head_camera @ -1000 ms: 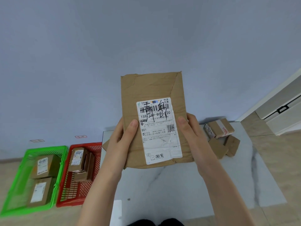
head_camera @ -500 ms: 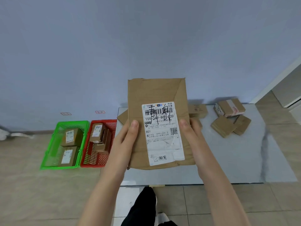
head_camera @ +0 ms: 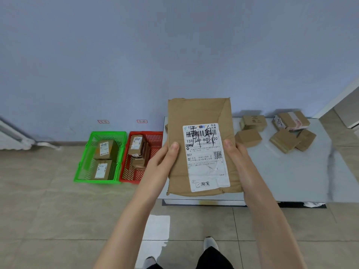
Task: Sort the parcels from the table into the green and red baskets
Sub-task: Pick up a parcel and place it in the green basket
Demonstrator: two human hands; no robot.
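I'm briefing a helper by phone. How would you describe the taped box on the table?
Find the grey table right of the red basket. In the cluster of small brown boxes at its far right, the taped box sits rearmost, by the wall. It alone carries a pale tape band over its top and a white printed end.

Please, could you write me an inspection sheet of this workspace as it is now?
Surface: pale marbled table.
Job's things: large flat parcel held up, label facing the camera; small parcels on the table; green basket holds two parcels, red basket several.
Clutter: nothing seen.
Hands: left hand and right hand grip the large flat parcel's side edges.
Cables: nothing seen.
Surroundings: blue wall, tiled floor, two small labels on the wall.
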